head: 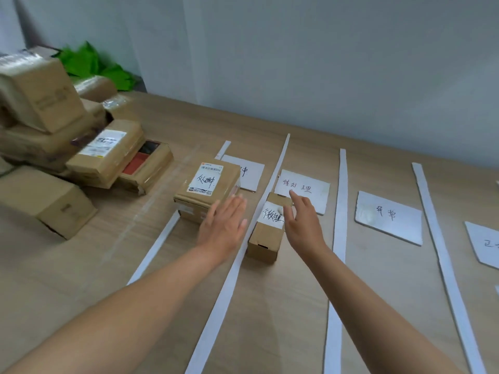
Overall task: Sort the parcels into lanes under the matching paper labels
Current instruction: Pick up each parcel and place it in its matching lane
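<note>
- Two parcels sit in lanes at the frame's centre: a wide box in the left lane, covering part of its label, and a small box in the next lane, touching the near edge of its label.
- Both hands are spread and hold nothing: the left hand hovers by the wide box's near corner, the right hand just right of the small box; whether either touches a box, I cannot tell.
- Most remains, I judge: a pile of unsorted boxes fills the upper left of the tabletop.
- The lanes at right, under a third label and a cut-off fourth, hold no parcels.
- White strips divide the lanes; green wrapping lies behind the pile.
- Nothing blocks the right lanes.
</note>
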Demonstrator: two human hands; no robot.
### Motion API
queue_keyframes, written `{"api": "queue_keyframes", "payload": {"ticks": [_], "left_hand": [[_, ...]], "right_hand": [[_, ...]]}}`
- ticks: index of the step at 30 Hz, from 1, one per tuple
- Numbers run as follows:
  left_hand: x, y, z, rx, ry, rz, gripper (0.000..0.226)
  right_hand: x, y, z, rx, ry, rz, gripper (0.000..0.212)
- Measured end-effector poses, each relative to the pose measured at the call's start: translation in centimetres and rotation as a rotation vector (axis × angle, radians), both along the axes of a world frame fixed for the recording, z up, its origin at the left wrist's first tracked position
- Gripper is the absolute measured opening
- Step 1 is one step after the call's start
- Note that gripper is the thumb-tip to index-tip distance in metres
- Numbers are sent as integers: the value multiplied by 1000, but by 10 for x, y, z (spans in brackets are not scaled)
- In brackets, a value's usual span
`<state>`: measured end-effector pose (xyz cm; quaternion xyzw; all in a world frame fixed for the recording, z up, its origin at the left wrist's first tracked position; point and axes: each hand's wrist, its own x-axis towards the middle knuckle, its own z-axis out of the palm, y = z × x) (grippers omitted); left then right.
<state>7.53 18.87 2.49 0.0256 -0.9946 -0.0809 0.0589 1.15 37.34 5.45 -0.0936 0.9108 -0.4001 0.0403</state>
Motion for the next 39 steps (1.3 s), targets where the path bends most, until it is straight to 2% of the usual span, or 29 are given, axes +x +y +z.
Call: {"api": "queue_keyframes", "payload": {"ticks": [4,8,17,30,33,39], "left_hand": [[36,-28,46,-141,71,30,65],[62,-64,88,-220,135,106,63],[146,-165,137,-193,277,197,58],[352,-394,130,-166,251,407,64],[374,-433,129,-116,264,482,69],[358,-473,117,-57,224,491,56]], "right_hand": [[31,-33,41,109,169,105,53],[59,-68,82,102,280,188,61],[114,-169,133,116,365,269,64],[283,-418,124,133,258,491,62],[295,-447,118,157,229,499,62],[271,-478,103,168,119,453,63]]}}
